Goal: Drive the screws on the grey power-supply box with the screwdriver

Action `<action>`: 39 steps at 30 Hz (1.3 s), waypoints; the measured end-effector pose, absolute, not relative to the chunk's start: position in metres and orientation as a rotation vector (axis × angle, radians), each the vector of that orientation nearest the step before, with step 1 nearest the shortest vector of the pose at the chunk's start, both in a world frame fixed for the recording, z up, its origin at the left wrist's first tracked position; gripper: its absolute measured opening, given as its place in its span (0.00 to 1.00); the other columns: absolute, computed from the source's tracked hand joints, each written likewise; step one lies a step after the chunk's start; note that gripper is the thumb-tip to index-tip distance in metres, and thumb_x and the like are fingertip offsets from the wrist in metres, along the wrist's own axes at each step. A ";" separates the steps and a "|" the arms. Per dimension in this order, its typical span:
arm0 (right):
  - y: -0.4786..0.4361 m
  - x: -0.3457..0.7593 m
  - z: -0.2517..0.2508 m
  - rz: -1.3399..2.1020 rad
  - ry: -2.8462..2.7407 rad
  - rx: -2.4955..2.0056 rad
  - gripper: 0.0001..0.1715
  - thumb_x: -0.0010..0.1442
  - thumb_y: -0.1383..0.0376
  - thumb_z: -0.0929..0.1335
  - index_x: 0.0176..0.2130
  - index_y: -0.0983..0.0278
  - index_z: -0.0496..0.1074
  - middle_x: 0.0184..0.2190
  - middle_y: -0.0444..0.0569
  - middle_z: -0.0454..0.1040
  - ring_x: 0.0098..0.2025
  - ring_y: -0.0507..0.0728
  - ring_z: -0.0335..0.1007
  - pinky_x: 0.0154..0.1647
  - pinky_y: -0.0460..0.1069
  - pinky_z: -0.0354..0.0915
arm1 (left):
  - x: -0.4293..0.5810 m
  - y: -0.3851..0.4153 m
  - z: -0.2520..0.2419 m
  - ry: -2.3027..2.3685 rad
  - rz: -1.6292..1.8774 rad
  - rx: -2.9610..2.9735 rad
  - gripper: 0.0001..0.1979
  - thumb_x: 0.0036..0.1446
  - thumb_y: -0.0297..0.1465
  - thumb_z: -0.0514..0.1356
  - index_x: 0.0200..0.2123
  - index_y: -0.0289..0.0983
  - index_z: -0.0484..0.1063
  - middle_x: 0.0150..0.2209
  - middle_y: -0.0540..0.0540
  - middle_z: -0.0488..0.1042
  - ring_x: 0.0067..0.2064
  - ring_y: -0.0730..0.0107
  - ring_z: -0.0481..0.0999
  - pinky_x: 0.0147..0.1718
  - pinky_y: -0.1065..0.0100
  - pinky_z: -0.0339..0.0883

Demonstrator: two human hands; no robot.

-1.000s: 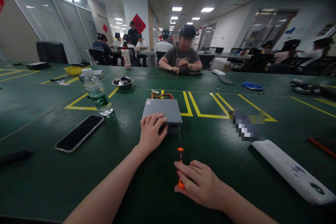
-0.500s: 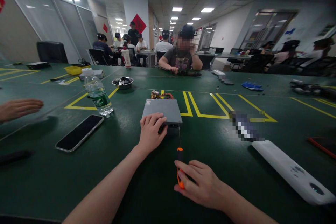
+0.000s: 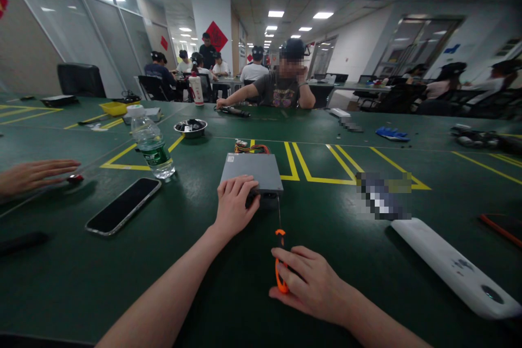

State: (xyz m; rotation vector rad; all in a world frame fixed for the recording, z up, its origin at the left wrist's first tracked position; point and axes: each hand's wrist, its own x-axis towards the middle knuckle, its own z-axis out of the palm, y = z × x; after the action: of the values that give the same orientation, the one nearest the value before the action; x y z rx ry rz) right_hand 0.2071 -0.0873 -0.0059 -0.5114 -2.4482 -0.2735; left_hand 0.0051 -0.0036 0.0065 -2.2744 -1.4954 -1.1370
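Observation:
A grey metal box (image 3: 253, 170) with coloured wires at its far end lies on the green table (image 3: 61, 277) in front of me. My left hand (image 3: 234, 206) is closed on the box's near left corner, fingers curled over its top. My right hand (image 3: 312, 283) is wrapped round the orange-and-black handle of a screwdriver (image 3: 279, 261). Its thin shaft points away from me, and the tip meets the box's near face.
A black phone (image 3: 122, 206) and a water bottle (image 3: 150, 144) stand to the left. Another person's hand (image 3: 36, 174) reaches in from the left edge beside a small red thing (image 3: 74, 178). A white flat device (image 3: 452, 266) lies right. A person sits across the table.
Another person's hand has come in from the left and moved further onto the table. The person opposite has stretched an arm out sideways. My hands and the screwdriver have barely shifted.

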 end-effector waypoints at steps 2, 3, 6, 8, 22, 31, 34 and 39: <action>-0.087 0.208 -0.006 -0.221 -2.469 -0.549 0.16 0.63 0.57 0.62 0.38 0.68 0.67 0.41 0.59 0.73 0.38 0.56 0.71 0.38 0.51 0.68 | 0.005 -0.004 0.007 -1.502 -1.144 -2.270 0.12 0.55 0.31 0.57 0.44 0.43 0.65 0.50 0.46 0.71 0.53 0.61 0.66 0.50 0.56 0.51; -0.087 0.209 -0.005 -0.193 -2.488 -0.579 0.17 0.63 0.56 0.62 0.39 0.69 0.67 0.43 0.60 0.72 0.39 0.58 0.71 0.39 0.52 0.68 | 0.005 -0.004 0.007 -1.505 -1.146 -2.268 0.13 0.55 0.31 0.57 0.45 0.43 0.65 0.50 0.46 0.71 0.53 0.61 0.66 0.50 0.56 0.51; -0.088 0.209 -0.003 -0.187 -2.564 -0.615 0.17 0.62 0.59 0.62 0.46 0.68 0.66 0.45 0.60 0.71 0.39 0.59 0.71 0.39 0.54 0.67 | 0.005 -0.003 0.006 -1.512 -1.147 -2.267 0.13 0.55 0.31 0.57 0.45 0.42 0.64 0.50 0.45 0.70 0.53 0.60 0.66 0.50 0.57 0.52; -0.088 0.209 -0.003 -0.236 -2.574 -0.585 0.16 0.61 0.60 0.63 0.47 0.67 0.66 0.44 0.60 0.71 0.36 0.58 0.71 0.37 0.54 0.67 | 0.005 -0.003 0.005 -1.509 -1.148 -2.265 0.13 0.55 0.31 0.57 0.45 0.42 0.64 0.50 0.46 0.71 0.53 0.61 0.66 0.50 0.57 0.52; -0.089 0.209 -0.003 -0.243 -2.551 -0.572 0.17 0.63 0.62 0.61 0.49 0.68 0.65 0.44 0.60 0.71 0.40 0.58 0.71 0.39 0.54 0.68 | 0.004 -0.002 0.004 -1.498 -1.129 -2.256 0.12 0.55 0.32 0.57 0.43 0.41 0.64 0.49 0.46 0.71 0.52 0.61 0.66 0.50 0.57 0.52; -0.088 0.208 -0.006 -0.262 -2.489 -0.538 0.14 0.63 0.60 0.63 0.41 0.69 0.68 0.42 0.60 0.72 0.38 0.57 0.72 0.39 0.52 0.69 | 0.005 -0.002 0.004 -1.498 -1.135 -2.252 0.12 0.54 0.32 0.57 0.43 0.41 0.65 0.49 0.46 0.71 0.52 0.61 0.66 0.50 0.57 0.52; -0.089 0.209 -0.004 -0.208 -2.488 -0.574 0.18 0.63 0.58 0.61 0.43 0.70 0.67 0.43 0.62 0.72 0.40 0.58 0.72 0.40 0.53 0.69 | 0.005 -0.002 0.005 -1.499 -1.135 -2.254 0.12 0.54 0.32 0.57 0.43 0.41 0.65 0.49 0.46 0.71 0.52 0.61 0.66 0.50 0.57 0.52; -0.091 0.208 0.002 -0.244 -2.537 -0.571 0.19 0.63 0.61 0.60 0.49 0.69 0.66 0.43 0.62 0.71 0.43 0.60 0.71 0.40 0.53 0.70 | 0.005 -0.003 0.004 -1.497 -1.138 -2.245 0.11 0.55 0.32 0.57 0.43 0.41 0.65 0.49 0.46 0.71 0.52 0.61 0.66 0.50 0.57 0.52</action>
State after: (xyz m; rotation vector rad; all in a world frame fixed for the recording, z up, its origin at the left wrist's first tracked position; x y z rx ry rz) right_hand 0.2075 -0.0908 0.0024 -0.5713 -2.5367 -0.2437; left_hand 0.0050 -0.0025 0.0044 -2.2454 -1.4966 -1.1384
